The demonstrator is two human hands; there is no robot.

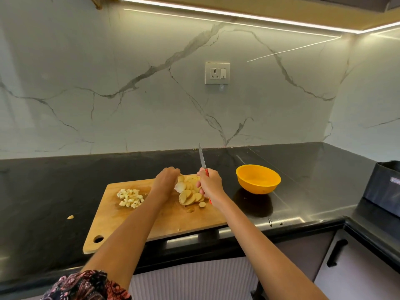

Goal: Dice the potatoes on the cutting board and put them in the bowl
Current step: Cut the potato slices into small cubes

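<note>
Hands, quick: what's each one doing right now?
Left hand: fingers curled on the potato slices.
Right hand: grip closed round the knife, blade pointing up.

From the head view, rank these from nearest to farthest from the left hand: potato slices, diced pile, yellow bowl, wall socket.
1. potato slices: touching the left hand, on its right.
2. diced pile: on the board, to its left.
3. yellow bowl: on the counter, beyond the right hand.
4. wall socket: up on the backsplash.

We note the board (138, 221) on the worktop (43, 191), near its front edge. On the board: dice (130, 198) at left, slices (190, 192) at right. Bowl (258, 179) on the worktop right of the board; socket (217, 73) on the wall behind.
</note>
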